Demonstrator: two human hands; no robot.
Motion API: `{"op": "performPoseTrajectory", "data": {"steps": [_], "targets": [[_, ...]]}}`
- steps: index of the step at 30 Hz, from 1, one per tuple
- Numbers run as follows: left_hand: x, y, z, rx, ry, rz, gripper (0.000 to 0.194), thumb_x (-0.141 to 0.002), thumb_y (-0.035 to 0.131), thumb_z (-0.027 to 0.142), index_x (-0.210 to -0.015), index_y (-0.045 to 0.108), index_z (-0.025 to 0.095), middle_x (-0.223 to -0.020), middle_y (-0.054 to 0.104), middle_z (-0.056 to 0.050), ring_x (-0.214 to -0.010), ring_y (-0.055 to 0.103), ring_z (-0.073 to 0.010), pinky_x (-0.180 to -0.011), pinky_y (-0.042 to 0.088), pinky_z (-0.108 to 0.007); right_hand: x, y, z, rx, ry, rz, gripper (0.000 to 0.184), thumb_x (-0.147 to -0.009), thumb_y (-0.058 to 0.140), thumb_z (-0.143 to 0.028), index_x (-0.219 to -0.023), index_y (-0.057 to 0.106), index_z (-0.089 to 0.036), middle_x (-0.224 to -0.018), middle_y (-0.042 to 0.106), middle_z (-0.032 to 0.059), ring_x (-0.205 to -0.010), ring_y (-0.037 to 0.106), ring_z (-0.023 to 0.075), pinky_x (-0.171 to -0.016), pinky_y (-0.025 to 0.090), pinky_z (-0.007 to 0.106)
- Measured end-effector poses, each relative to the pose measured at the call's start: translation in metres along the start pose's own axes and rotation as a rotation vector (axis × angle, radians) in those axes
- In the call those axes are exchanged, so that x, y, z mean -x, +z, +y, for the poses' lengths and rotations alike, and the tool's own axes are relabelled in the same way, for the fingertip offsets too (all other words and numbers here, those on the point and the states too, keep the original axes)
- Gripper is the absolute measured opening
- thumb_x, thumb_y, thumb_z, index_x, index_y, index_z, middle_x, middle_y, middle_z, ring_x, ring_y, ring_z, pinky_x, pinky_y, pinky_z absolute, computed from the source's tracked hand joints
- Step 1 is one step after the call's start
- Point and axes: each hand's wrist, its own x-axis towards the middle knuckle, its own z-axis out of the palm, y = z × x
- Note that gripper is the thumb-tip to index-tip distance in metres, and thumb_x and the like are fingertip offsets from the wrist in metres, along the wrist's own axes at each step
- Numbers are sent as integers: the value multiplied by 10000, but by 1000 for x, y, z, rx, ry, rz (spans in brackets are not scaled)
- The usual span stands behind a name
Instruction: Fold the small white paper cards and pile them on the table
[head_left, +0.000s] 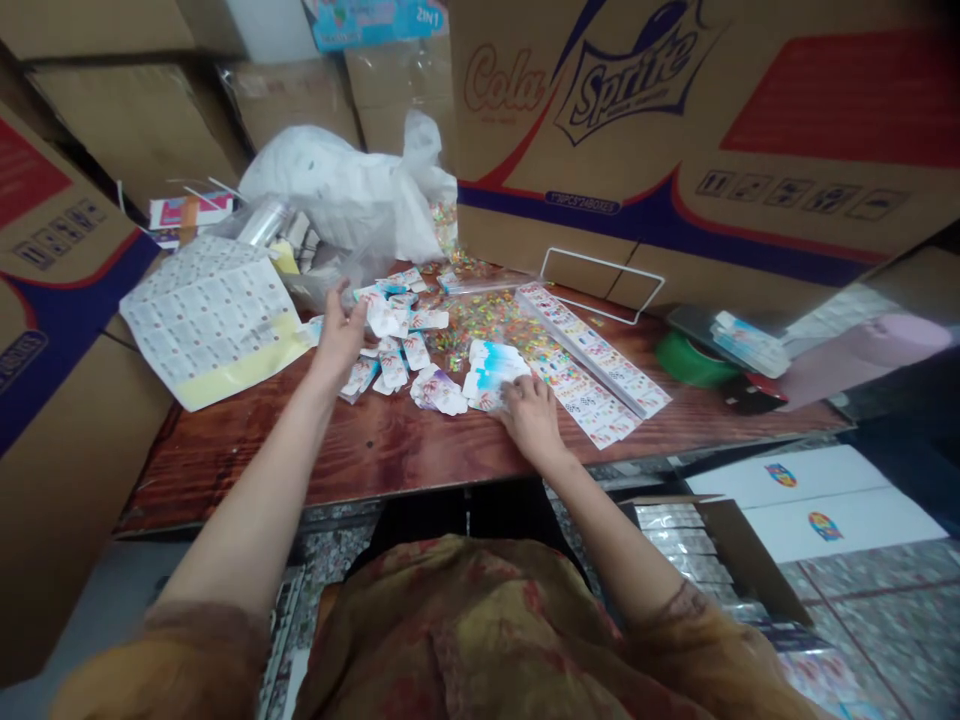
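Observation:
My right hand (pixel 531 418) rests on the lower right edge of a stack of flat blue-and-white printed cards (pixel 491 372), its fingers curled over them; whether it grips them cannot be made out. A purple-and-white card piece (pixel 438 389) lies just left of that stack. My left hand (pixel 343 328) is raised at the left side of a loose pile of small white-and-blue cartons (pixel 391 365), thumb and fingers apart. Its fingertips are beside the upper cartons. Behind the pile, many small colourful pieces (pixel 487 325) are spread over the wooden table (pixel 337 460).
Sticker strips (pixel 585 370) lie on the right, near a green tape roll (pixel 694 360) and a pink cylinder (pixel 862 355). A printed sheet (pixel 214 320) and white bag (pixel 322 170) occupy the left. Large cardboard boxes (pixel 675 190) wall the back; an open carton (pixel 757 550) sits lower right.

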Motion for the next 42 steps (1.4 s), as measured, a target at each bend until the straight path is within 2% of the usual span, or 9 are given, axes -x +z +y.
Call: {"op": "performPoseTrajectory", "data": {"steps": [2, 5, 8, 14, 23, 26, 31, 35, 42], "targets": [[-10, -3, -1, -283, -23, -19, 541, -766, 647, 373, -1226, 463, 155, -1066, 538, -137, -1031, 566, -303, -898, 446, -479, 0, 3, 0, 21, -14, -10, 307, -816, 653, -330, -1082, 639, -178, -1051, 567, 158, -1039, 461, 344, -913, 375, 493], [26, 7, 8, -510, 100, -96, 491, -759, 627, 299, -1209, 506, 144, -1192, 502, -178, -1168, 479, -359, -981, 365, -533, 3, 5, 2, -17, 1, 11, 268, -806, 664, -357, -1006, 649, -179, -1020, 561, 144, -1016, 475, 325, -902, 391, 461], [91, 30, 19, -430, 146, -273, 339, -840, 524, 326, -1136, 557, 164, -1027, 605, -114, -1010, 566, -267, -913, 435, -440, 4, 5, 6, -80, 30, 57, 369, -777, 691, -369, -1076, 618, -164, -1040, 551, 144, -1013, 487, 321, -881, 412, 437], [171, 68, 23, -245, -209, -478, 417, -851, 522, 421, -1168, 542, 151, -736, 629, -10, -636, 589, -150, -658, 461, -283, 9, -3, 10, -452, 117, 161, 171, -818, 617, -316, -879, 666, -164, -798, 580, 68, -778, 559, 229, -739, 448, 351], [176, 86, 13, 233, -541, -469, 472, -793, 590, 450, -1149, 529, 145, -677, 558, 27, -508, 575, -92, -478, 462, -199, 26, -11, -4, -1405, 502, 85, 352, -603, 772, -485, -691, 619, -180, -599, 611, -18, -519, 520, 126, -557, 441, 276], [175, 91, 15, 386, -647, -415, 406, -770, 639, 391, -1066, 534, 133, -633, 581, 24, -481, 589, -94, -458, 483, -192, 26, -8, -5, -1407, 514, 93, 377, -558, 796, -493, -655, 605, -183, -582, 619, -17, -516, 530, 127, -555, 450, 277], [174, 94, 11, 424, -732, -326, 399, -788, 636, 280, -1124, 488, 123, -654, 616, 10, -471, 604, -90, -503, 524, -210, 27, -1, -2, -1048, 492, 212, 360, -608, 758, -505, -634, 623, -173, -591, 635, 10, -553, 557, 156, -581, 439, 290], [176, 93, 4, 301, -599, -308, 381, -793, 620, 304, -1116, 525, 125, -714, 574, 19, -486, 586, -78, -482, 496, -197, 28, -1, 2, -960, 458, 247, 316, -653, 737, -471, -627, 627, -176, -603, 632, 10, -584, 561, 164, -631, 436, 300], [178, 93, 1, 141, -397, -355, 438, -790, 606, 410, -1146, 582, 156, -745, 597, 5, -571, 562, -82, -539, 466, -193, 29, -5, 1, -1218, 495, 214, 332, -620, 760, -483, -621, 622, -181, -606, 632, -3, -574, 551, 151, -634, 457, 304]]}}
